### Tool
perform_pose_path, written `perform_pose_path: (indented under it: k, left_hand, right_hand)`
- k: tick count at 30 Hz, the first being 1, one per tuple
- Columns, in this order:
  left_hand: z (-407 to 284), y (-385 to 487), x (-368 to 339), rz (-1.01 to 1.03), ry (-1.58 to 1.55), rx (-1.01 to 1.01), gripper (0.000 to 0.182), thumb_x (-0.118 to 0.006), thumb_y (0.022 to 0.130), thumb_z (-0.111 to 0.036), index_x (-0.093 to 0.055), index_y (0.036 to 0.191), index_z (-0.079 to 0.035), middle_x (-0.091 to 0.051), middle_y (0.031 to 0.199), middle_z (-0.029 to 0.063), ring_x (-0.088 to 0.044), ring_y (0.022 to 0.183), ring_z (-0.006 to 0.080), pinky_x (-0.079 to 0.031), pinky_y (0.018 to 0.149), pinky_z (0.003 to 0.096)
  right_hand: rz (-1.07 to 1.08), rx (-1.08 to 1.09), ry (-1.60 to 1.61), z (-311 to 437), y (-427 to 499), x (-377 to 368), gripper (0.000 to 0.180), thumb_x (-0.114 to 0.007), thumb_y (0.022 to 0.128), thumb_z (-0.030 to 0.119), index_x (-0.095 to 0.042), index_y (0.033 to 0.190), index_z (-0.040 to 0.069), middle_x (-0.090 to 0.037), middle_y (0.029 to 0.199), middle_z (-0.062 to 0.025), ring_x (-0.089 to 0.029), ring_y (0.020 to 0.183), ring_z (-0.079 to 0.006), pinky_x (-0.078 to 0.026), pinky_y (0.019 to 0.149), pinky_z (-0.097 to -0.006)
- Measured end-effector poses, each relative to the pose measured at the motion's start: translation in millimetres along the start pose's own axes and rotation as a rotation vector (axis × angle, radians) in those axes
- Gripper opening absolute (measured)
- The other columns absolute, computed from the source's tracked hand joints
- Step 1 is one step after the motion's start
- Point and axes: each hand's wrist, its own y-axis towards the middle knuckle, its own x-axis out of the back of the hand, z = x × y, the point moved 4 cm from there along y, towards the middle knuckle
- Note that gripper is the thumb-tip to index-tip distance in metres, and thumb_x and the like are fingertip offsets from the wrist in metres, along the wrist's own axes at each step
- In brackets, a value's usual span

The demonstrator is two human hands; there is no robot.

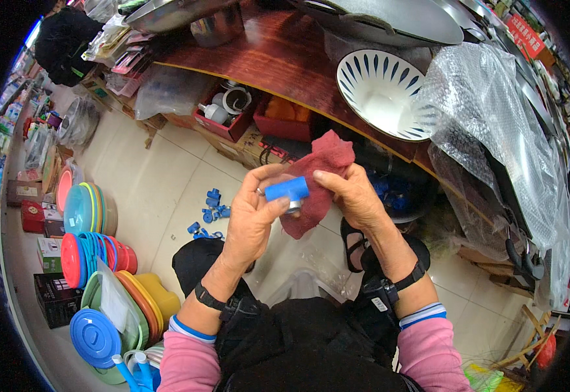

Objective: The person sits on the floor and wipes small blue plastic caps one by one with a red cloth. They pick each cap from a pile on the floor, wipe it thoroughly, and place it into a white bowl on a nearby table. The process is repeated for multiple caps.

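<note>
My left hand (250, 215) grips a blue plastic pipe tee (285, 189) between thumb and fingers. A metal outlet on the tee faces down toward my lap. Pinched in my right hand (358, 196) is a red cloth (333, 152), whose lower part hangs behind the tee. Whether the cloth touches the tee, I cannot tell. Beyond my left wrist, several loose blue pipe fittings (213, 201) lie on the tiled floor. More blue fittings (397, 201) sit in a dark container in the shade below the table, right of my right hand.
A red-brown wooden table (285, 73) runs across the front, bearing a patterned white bowl (380, 93) and a large wok (402, 24). Bubble wrap (496, 112) drapes over its right side. Below stands a red box (223, 125) of parts. Stacked plastic basins (81, 208) line the left.
</note>
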Motion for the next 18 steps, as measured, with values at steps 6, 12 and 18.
perform_pose_path:
  k: [6,12,18]
  left_hand:
    - [5.2,8.1,14.6,-0.145,-0.128,0.085,0.044,-0.067,0.087,-0.009,-0.046,0.125,0.002,-0.063,0.098,0.0115,-0.063,0.079,0.0174,-0.053,0.067,0.0274]
    - [-1.0,3.1,0.2,-0.089,0.134,-0.010,0.066,-0.065,0.086,-0.001,-0.033,0.143,0.004,-0.054,0.121,0.0115,-0.056,0.103,0.0148,-0.048,0.089,0.0269]
    - [-13.5,0.2,-7.7,-0.123,0.294,-0.127,0.067,-0.061,0.083,0.003,-0.033,0.144,0.001,-0.055,0.122,0.0111,-0.058,0.101,0.0156,-0.049,0.088,0.0283]
  right_hand:
    - [-0.008,-0.028,-0.122,-6.2,-1.8,-8.2,0.030,-0.070,0.084,0.013,-0.063,0.110,0.000,-0.067,0.102,-0.0067,-0.063,0.091,-0.0141,-0.050,0.083,-0.0299]
    - [-0.001,0.004,-0.250,-5.4,-5.6,-9.3,0.028,-0.068,0.086,0.014,-0.065,0.110,0.000,-0.067,0.103,-0.0057,-0.063,0.091,-0.0121,-0.050,0.084,-0.0290]
    - [0.040,0.111,-0.104,12.0,-8.3,-8.1,0.040,-0.054,0.092,0.022,-0.057,0.121,-0.004,-0.063,0.116,-0.0119,-0.061,0.106,-0.0208,-0.047,0.095,-0.0358]
